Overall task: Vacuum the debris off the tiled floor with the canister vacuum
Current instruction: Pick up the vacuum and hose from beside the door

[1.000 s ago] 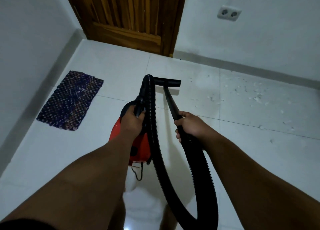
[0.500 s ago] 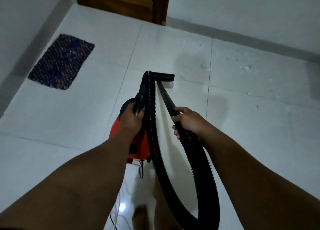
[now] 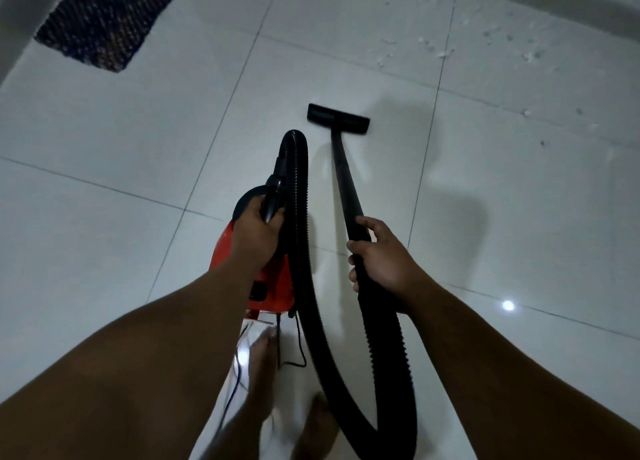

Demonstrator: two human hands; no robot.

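Bare feet [image 3: 263, 366] and a cord [image 3: 298, 342] lie nearest. The left hand [image 3: 256, 233] grips the red vacuum [image 3: 273, 279] by its handle; the right hand [image 3: 381, 255] curls round the wand [image 3: 344, 179]. Nozzle [image 3: 338, 119] on the floor [image 3: 104, 182], debris [image 3: 446, 53] beyond toward the far-right edge, mat [image 3: 107, 16] far left.

no readable text, labels or brands, red vacuum body [image 3: 273, 283] unmarked
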